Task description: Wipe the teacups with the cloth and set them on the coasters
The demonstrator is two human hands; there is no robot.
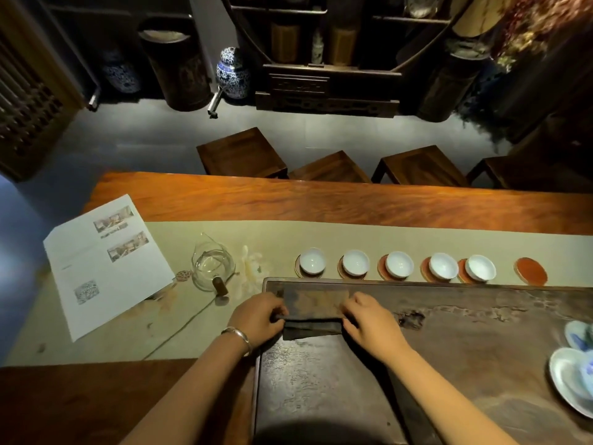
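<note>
Several white teacups stand in a row beyond the dark tea tray (449, 316), each on a round coaster; the leftmost teacup (312, 260) is near the tray's far left corner and the rightmost teacup (480, 267) sits on a red coaster. One red coaster (531, 270) at the right end of the row holds nothing. A dark brown cloth (316, 311) lies folded on the tray's left part. My left hand (258, 316) pinches its left edge and my right hand (369, 319) pinches its right edge.
A glass pitcher (212, 268) with a wooden handle stands left of the tray on the pale runner (353, 236). A printed sheet (106, 261) lies further left. Blue-and-white porcelain dishes (571, 377) sit at the tray's right edge. Wooden stools (240, 154) line the table's far side.
</note>
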